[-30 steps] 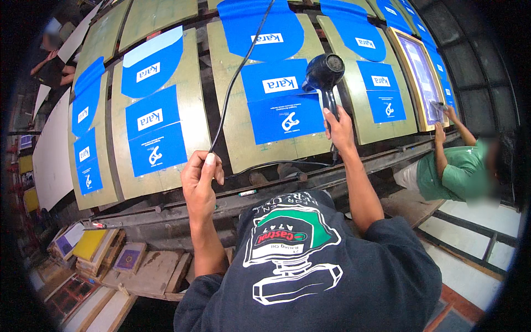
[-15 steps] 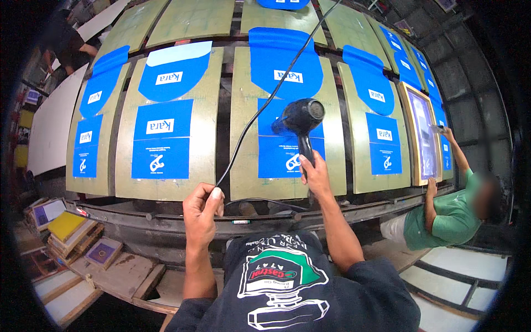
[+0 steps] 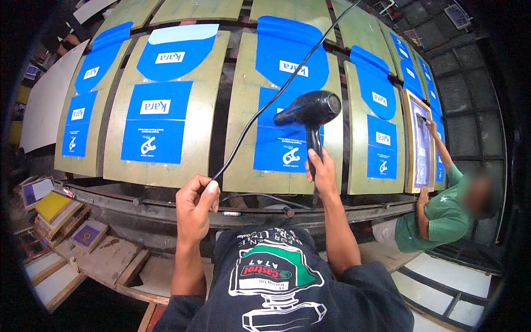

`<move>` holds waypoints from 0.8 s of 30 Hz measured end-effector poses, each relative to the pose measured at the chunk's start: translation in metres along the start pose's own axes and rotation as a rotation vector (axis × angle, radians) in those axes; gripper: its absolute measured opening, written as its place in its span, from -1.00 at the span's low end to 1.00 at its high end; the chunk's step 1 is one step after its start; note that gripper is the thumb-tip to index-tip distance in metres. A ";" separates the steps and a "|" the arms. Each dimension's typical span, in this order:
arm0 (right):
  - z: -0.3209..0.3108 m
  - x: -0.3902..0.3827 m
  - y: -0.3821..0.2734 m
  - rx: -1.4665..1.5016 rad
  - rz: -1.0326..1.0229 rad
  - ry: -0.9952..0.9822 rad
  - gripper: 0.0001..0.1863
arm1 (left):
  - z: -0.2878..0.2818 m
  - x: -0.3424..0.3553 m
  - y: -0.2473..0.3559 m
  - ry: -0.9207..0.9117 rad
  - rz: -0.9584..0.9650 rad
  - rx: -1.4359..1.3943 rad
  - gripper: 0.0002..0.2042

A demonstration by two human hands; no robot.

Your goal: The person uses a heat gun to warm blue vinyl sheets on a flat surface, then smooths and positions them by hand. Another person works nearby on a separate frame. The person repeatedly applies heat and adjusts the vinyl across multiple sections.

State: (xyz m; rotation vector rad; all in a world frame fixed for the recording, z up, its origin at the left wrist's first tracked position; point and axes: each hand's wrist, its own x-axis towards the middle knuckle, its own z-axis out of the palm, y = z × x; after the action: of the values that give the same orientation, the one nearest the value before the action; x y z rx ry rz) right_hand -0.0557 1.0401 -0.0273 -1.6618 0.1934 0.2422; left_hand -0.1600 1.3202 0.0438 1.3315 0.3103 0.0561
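Observation:
My right hand (image 3: 323, 170) is wrapped round the handle of a black hair dryer (image 3: 310, 109). The dryer is over the middle board, its nozzle toward the left above a blue printed fabric panel (image 3: 274, 148). In my left hand (image 3: 197, 202) the black power cord (image 3: 251, 120) is pinched between thumb and fingers. From there the cord runs up and to the right, across the boards. Above the lower panel lies a rounded blue fabric piece (image 3: 293, 52) with a white printed label, partly behind the cord.
More olive boards (image 3: 218, 110) with blue printed pieces stand in rows either side. At the right a co-worker in a green shirt (image 3: 442, 207) holds a tool over a wooden-framed screen (image 3: 421, 144). A dark metal rail (image 3: 166, 198) runs along the near edge. Stacked frames (image 3: 61, 213) sit lower left.
The hair dryer has shifted slightly right and turned, its nozzle swinging further left. My left hand has moved a little left and up with the cord. The co-worker's tool has moved along the screen.

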 end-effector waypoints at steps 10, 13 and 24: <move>0.005 0.029 0.004 -0.014 -0.045 0.077 -0.76 | 0.009 0.014 -0.001 -0.050 0.027 0.017 -0.84; 0.003 0.031 0.003 0.013 -0.022 0.056 -0.77 | 0.009 0.017 -0.002 -0.070 0.032 0.030 -0.84; -0.013 0.005 0.009 0.047 -0.015 0.106 -0.72 | 0.015 0.023 0.000 -0.089 -0.010 0.014 -0.85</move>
State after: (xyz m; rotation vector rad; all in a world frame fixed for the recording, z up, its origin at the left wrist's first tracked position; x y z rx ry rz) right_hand -0.0525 1.0262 -0.0359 -1.6298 0.2649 0.1369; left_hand -0.1345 1.3107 0.0428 1.3421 0.2419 -0.0141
